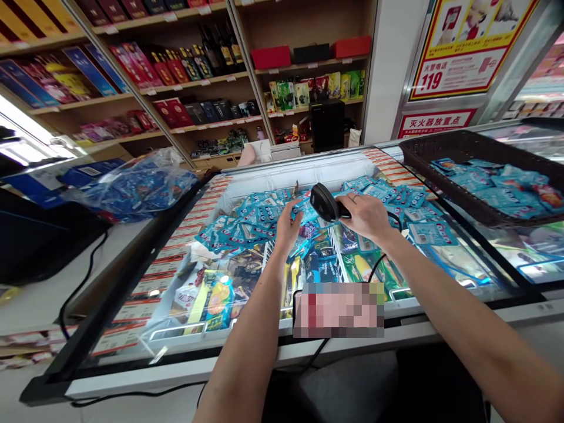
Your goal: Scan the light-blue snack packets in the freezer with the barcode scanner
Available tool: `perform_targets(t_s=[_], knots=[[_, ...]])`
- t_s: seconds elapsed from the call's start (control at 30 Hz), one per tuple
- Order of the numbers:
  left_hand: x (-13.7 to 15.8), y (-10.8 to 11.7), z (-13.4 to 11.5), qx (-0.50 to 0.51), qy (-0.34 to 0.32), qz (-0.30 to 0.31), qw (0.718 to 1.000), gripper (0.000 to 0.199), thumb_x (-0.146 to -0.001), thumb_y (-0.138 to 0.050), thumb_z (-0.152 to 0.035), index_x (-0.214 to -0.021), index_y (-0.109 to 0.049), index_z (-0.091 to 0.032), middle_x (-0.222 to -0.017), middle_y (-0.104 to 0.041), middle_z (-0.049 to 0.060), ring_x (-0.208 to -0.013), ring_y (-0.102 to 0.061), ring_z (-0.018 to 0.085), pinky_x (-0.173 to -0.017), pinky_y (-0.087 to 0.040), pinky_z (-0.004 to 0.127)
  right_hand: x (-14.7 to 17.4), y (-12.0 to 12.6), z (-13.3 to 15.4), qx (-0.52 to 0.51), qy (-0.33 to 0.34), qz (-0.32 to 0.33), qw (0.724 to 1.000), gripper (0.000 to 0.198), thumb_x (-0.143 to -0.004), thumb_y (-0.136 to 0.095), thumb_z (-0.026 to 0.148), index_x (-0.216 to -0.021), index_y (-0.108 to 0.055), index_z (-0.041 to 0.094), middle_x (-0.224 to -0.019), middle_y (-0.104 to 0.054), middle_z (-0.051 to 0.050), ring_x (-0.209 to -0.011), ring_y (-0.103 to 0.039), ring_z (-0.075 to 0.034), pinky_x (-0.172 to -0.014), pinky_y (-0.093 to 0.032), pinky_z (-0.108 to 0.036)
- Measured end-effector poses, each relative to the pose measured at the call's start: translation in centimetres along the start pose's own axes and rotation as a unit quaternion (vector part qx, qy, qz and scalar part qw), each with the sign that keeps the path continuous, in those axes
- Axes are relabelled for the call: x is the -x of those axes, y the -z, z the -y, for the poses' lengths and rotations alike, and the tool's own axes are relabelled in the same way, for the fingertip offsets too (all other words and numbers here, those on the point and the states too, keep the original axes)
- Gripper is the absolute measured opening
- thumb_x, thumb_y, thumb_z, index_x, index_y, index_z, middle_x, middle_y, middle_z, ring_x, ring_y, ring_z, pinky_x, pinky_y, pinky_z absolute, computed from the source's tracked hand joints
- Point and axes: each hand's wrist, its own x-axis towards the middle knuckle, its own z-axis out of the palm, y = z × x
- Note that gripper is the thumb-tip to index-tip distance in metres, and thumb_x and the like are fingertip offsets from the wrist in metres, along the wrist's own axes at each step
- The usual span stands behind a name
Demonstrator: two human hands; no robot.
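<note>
In my right hand (pixel 363 214) I grip a black barcode scanner (pixel 324 202), its head turned to the left over the freezer. A black cord runs from it down toward the front edge. My left hand (pixel 289 225) is just left of the scanner head, fingers closed at the edge of a blue snack packet (pixel 309 210); the grip is partly hidden. Many similar blue packets (pixel 259 214) lie spread on the freezer's glass top (pixel 176 282) on both sides of my hands. Below the glass are colourful ice-cream packs and white wire dividers.
A dark woven basket (pixel 476 217) of blue packets stands at the right. At the left are a clear plastic bag (pixel 141 182) of blue packets and a black device (pixel 53 235). A blurred-out screen (pixel 339 310) is at the front edge. Stocked shelves (pixel 194 76) line the back.
</note>
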Motion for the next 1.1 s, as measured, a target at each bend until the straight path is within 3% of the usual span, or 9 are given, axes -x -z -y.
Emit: perform_targets(t_s=[0.1,0.3,0.43,0.57,1.1], knots=[[-0.1,0.0,0.2,0.000,-0.001,-0.005,1.000,0.036,-0.083,-0.052,-0.035,-0.118,-0.054,-0.026,-0.097,-0.058,0.001,-0.049,-0.032,0.005,-0.048,-0.029,0.022,-0.6,0.8,-0.1,0.004,0.003,0.008,1.000,0.039,-0.085,-0.050,0.037,-0.119,-0.053,0.019,-0.098,-0.063,-0.007,-0.082,-0.057,-0.021,-0.067,-0.029,-0.030],[-0.2,0.0,0.5,-0.004,0.004,-0.008,1.000,0.035,-0.083,-0.053,-0.033,-0.118,-0.054,-0.026,-0.091,-0.059,0.001,-0.050,-0.034,0.006,-0.051,-0.030,0.023,0.2,0.1,0.4,-0.009,-0.019,0.041,0.999,0.030,-0.084,-0.050,0.037,-0.109,-0.058,0.021,-0.093,-0.065,-0.005,-0.079,-0.058,-0.020,-0.064,-0.029,-0.029],[-0.3,0.0,0.2,0.009,0.001,-0.019,1.000,0.032,-0.081,-0.054,-0.030,-0.113,-0.057,-0.026,-0.099,-0.059,0.002,-0.065,-0.046,0.011,-0.061,-0.037,0.024,1.0,-0.3,0.7,-0.021,-0.007,0.053,0.998,0.031,-0.084,-0.050,0.038,-0.108,-0.059,0.021,-0.094,-0.065,-0.005,-0.079,-0.059,-0.019,-0.064,-0.030,-0.029],[-0.2,0.1,-0.3,0.021,-0.005,-0.040,0.999,0.029,-0.079,-0.056,-0.028,-0.108,-0.059,-0.025,-0.089,-0.059,0.003,-0.079,-0.053,0.016,-0.068,-0.041,0.026,1.0,-0.1,0.8,-0.033,-0.005,0.063,0.997,0.034,-0.084,-0.050,0.040,-0.110,-0.058,0.020,-0.099,-0.065,-0.007,-0.082,-0.059,-0.020,-0.064,-0.031,-0.029],[0.0,0.1,-0.8,-0.003,-0.024,-0.040,0.999,0.026,-0.082,-0.054,-0.028,-0.107,-0.059,-0.025,-0.103,-0.060,0.006,-0.096,-0.055,0.021,-0.082,-0.043,0.031,1.2,-0.3,0.6,-0.020,0.007,0.068,0.997,0.036,-0.086,-0.048,0.044,-0.110,-0.059,0.019,-0.101,-0.065,-0.008,-0.081,-0.060,-0.020,-0.064,-0.031,-0.029]])
